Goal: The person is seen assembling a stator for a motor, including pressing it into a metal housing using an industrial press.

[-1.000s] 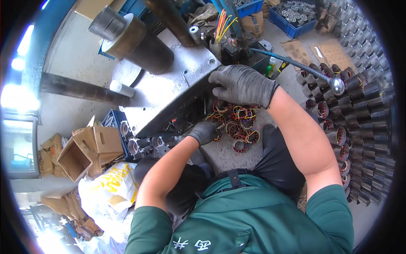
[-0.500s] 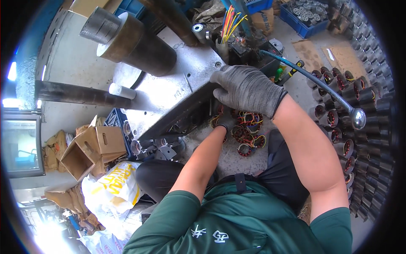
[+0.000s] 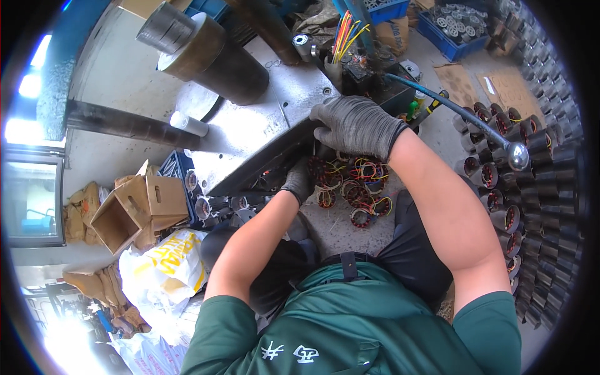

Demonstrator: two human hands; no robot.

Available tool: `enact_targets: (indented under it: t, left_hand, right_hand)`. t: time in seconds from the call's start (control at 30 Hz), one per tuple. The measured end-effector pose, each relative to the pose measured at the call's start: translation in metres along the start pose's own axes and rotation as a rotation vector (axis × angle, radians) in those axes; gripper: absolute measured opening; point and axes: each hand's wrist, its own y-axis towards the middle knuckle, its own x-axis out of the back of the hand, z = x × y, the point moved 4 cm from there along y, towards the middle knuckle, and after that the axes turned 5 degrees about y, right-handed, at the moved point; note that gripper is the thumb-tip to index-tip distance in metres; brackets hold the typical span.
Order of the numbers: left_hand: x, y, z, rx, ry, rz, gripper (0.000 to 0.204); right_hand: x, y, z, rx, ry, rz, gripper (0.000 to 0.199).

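My right hand [image 3: 357, 127], in a grey knit glove, is by the right corner of the thick metal press table [image 3: 250, 134]. Its fingers are curled and closed; whatever lies inside them is hidden. Lower and to the left, my gloved left hand [image 3: 300, 180] reaches to the table's front side, its fingers mostly hidden in shadow. Right beside it, a pile of wound motor stators [image 3: 357, 194] with red, yellow and blue wires lies on the floor. Above the table stands a heavy stepped steel cylinder [image 3: 215, 59].
A ball-ended lever [image 3: 517, 156] slopes down at the right, above rows of dark metal housings [image 3: 531, 187], some with windings inside. Blue crates [image 3: 453, 45] stand at the back. At left are open cardboard boxes [image 3: 140, 203] and a white plastic bag [image 3: 165, 265]. A white cylinder [image 3: 189, 124] rests on the table.
My left hand has moved left, from beside the stator pile to the table's front side. The right hand stays at the corner. The view has shifted slightly.
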Motion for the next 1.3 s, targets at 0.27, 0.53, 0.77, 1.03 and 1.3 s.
enact_targets:
  t: [0.27, 0.53, 0.77, 1.03, 1.3]
  left_hand:
    - [-0.004, -0.103, -0.067, 0.133, 0.006, 0.277, 0.06]
    - [-0.034, -0.192, -0.123, -0.292, 0.03, 0.48, 0.058]
    - [-0.038, -0.192, -0.125, -0.479, 0.015, 0.588, 0.061]
    - [-0.049, -0.181, -0.101, -0.489, 0.392, 0.502, 0.063]
    - [-0.031, -0.117, -0.075, -0.397, 0.983, 0.24, 0.03]
  right_hand:
    - [-0.008, -0.001, -0.006, 0.06, -0.044, -0.057, 0.034]
    - [-0.023, -0.019, 0.016, -0.126, 0.434, 0.065, 0.07]
    - [-0.042, -0.026, 0.031, -0.237, 0.918, -0.031, 0.044]
    - [-0.059, -0.032, 0.022, -0.396, 1.381, -0.083, 0.042]
    - [-0.046, -0.039, 0.015, -0.551, 1.117, -0.168, 0.036]
